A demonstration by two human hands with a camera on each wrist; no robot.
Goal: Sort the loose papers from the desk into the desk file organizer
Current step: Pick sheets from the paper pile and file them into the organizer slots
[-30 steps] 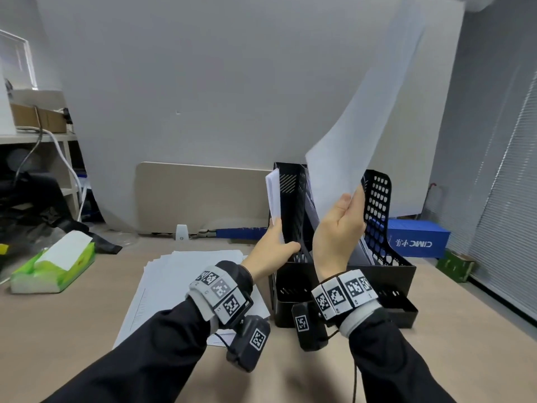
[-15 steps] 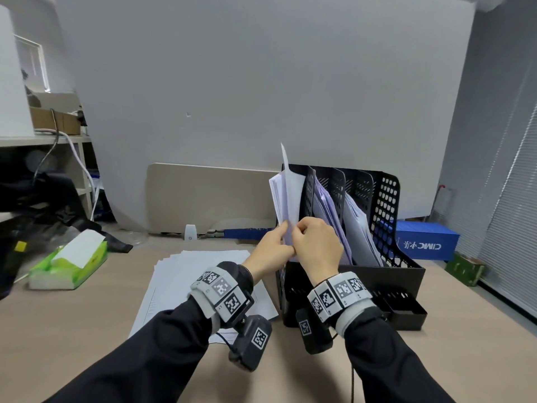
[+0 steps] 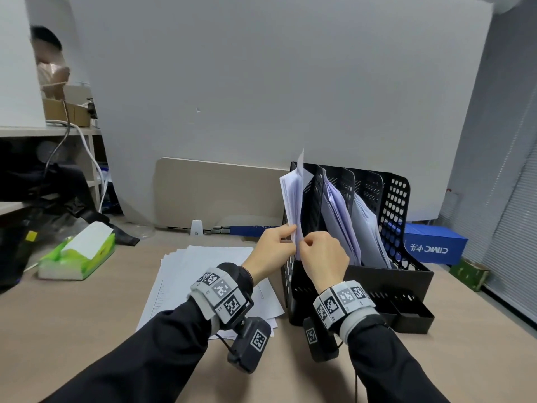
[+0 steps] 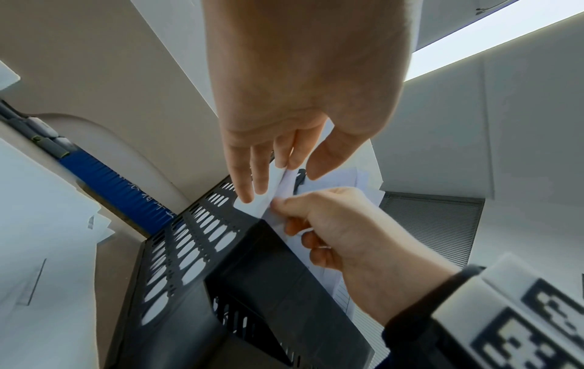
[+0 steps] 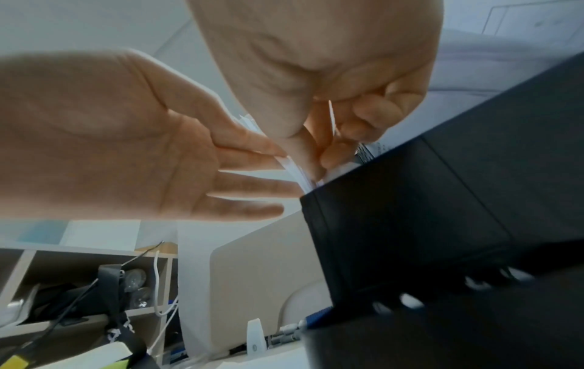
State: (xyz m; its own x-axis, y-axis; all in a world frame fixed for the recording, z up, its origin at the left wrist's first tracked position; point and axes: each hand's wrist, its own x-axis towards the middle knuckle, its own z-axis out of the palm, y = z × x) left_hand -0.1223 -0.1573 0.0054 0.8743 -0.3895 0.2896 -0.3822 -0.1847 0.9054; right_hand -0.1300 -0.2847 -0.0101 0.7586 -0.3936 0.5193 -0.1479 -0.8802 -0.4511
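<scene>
**Seating a sheet in the organizer's leftmost slot**

On the right half of the desk [image 3: 72,330], near its back edge, stands the black desk file organizer [image 3: 386,274], its perforated dividers forming several upright slots. The two slots toward its right side already hold leaning sheets; the leftmost slot holds an upright bundle of papers [image 3: 290,199]. To the left of the organizer, flat on the desk, lies the stack of loose papers [image 3: 189,274] not yet filed. A green tissue pack [image 3: 77,254] sits near the desk's left edge.

The left hand [image 3: 271,245] is flat, fingers straight, pressing against the outer face of the bundle to hold it aside; it grips nothing. The right hand [image 3: 324,257] has its thumb and curled fingers pinching a single sheet [image 3: 300,164], whose top corner pokes above the bundle at the slot's mouth.

To do this step well, the left fingers [image 4: 249,179] should keep the bundle pushed back so a clear gap stays open. The right hand should guide the sheet straight down along the divider, keeping it taut so the lower edge does not catch on other pages or buckle. Release is best only once the sheet appears to reach the slot floor; then the bundle can be squared, since that raised corner suggests it sits high or skewed.
</scene>
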